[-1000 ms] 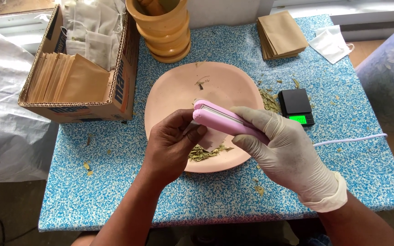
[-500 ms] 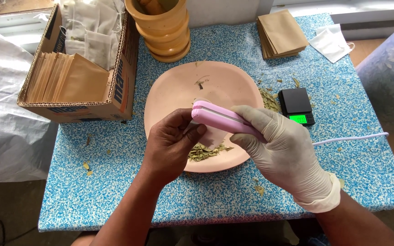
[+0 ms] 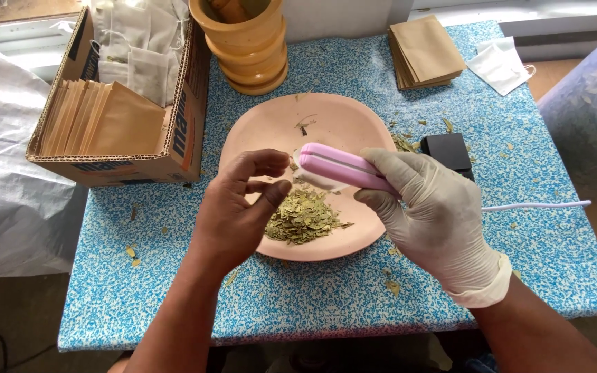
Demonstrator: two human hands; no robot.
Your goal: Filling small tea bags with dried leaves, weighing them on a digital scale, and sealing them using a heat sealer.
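Observation:
My right hand (image 3: 437, 214), in a pale glove, is shut on a pink handheld sealer (image 3: 340, 166) and holds it over a pink plate (image 3: 326, 110). A bit of white, perhaps a small bag (image 3: 323, 184), shows under the sealer's jaws. My bare left hand (image 3: 233, 214) hovers just left of the sealer's tip with thumb and fingers curled and apart, holding nothing. A heap of dried green leaves (image 3: 302, 217) lies on the plate below both hands.
A cardboard box (image 3: 181, 103) with brown envelopes and white filter bags stands at the back left. A wooden mortar (image 3: 247, 48), a stack of brown envelopes (image 3: 426, 50), a white mask (image 3: 502, 63), a black scale (image 3: 447, 150) and a white cable (image 3: 533, 205) share the blue speckled table.
My left hand has let go at the sealer's tip and drawn back a little, fingers now apart. The sealer stays in my right hand over the plate.

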